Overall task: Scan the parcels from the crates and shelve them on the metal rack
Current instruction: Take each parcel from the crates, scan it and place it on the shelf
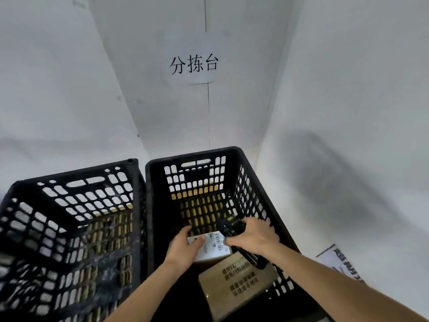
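Two black slotted crates stand side by side on a white table. Inside the right crate (pixel 253 173) my left hand (pixel 183 248) grips a small parcel with a white barcode label (pixel 214 247), thumb on top of it. My right hand (pixel 254 235) holds a black handheld scanner (pixel 229 226) just above and right of that label. A brown cardboard parcel (pixel 234 289) with printed text lies nearer me in the same crate. The left crate (pixel 69 180) shows only its bare slotted floor.
White walls close in behind and on both sides, with a paper sign (pixel 193 63) on the back wall. Another printed sheet (pixel 336 263) lies on the table right of the right crate. The metal rack is out of view.
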